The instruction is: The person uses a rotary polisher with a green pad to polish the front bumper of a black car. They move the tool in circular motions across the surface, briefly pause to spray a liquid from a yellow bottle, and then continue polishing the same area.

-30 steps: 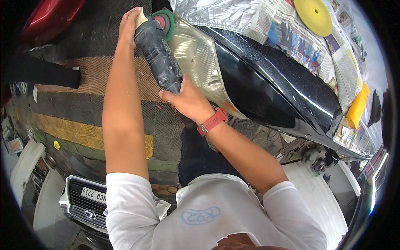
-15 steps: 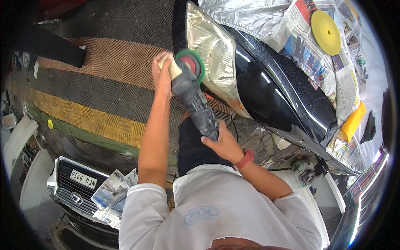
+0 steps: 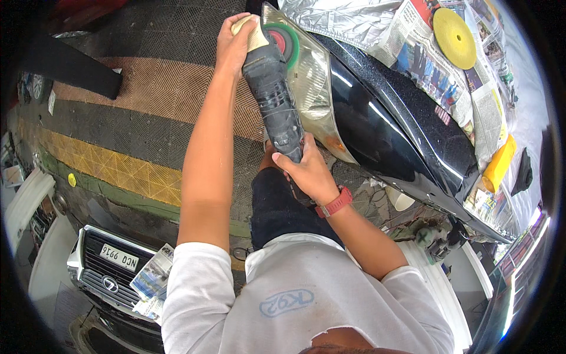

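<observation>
A black power polisher [image 3: 272, 94] is held against the car by both my hands. Its round green-edged pad [image 3: 291, 50] with a red centre faces the far part of a yellowed headlight [image 3: 314, 88] and seems to touch it. My left hand [image 3: 231, 50] closes around the polisher's head, over a pale yellowish cloth or sponge-like piece [image 3: 253, 36]. My right hand [image 3: 311, 174], with a red watch on the wrist, wraps the rear end of the body. Part of the pad is hidden behind the tool's head.
Right of the headlight runs a glossy black car body [image 3: 377, 118], covered with newspaper [image 3: 421, 74] and silver sheeting [image 3: 348, 23]. A yellow foam disc [image 3: 454, 38] and a yellow bottle-like item [image 3: 499, 165] lie there. Another car's grille [image 3: 109, 268] stands behind at lower left.
Both hands have moved the polisher away from my body, towards the headlight's far end. The pad has shifted up and slightly right, and the body has turned more upright in view.
</observation>
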{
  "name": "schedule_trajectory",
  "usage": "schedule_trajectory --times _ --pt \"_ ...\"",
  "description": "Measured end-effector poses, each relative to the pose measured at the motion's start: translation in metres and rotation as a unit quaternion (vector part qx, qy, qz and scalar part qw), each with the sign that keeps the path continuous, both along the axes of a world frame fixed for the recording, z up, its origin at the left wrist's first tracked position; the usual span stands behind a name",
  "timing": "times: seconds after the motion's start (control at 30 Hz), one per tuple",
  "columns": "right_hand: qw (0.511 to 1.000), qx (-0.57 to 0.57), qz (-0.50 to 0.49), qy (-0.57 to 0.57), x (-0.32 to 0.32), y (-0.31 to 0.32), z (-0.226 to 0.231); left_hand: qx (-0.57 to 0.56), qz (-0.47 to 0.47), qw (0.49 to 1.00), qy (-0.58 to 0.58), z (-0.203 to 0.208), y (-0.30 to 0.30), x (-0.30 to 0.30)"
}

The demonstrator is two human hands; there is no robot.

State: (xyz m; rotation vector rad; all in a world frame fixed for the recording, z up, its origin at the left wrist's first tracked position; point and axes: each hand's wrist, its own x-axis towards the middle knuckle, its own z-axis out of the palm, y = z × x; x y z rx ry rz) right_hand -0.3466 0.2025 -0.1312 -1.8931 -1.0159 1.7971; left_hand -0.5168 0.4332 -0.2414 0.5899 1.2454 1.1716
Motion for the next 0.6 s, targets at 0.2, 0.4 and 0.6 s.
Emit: schedule_trajectory --times 0.2,0.4,0.6 --pt "0.999 -0.039 0.008 0.001 0.003 -0.019 0.003 -0.05 0.019 0.998 0.034 -0.012 -0.035 -0.01" --pt "0.993 -0.043 0.097 -0.044 0.031 -0.101 0.013 -0.142 0.06 0.987 0.041 -0.003 -0.143 -0.002" --pt "0.987 -0.104 0.109 -0.059 0.048 -0.11 0.043 -0.131 0.095 0.987 -0.023 -0.02 -0.196 0.01"
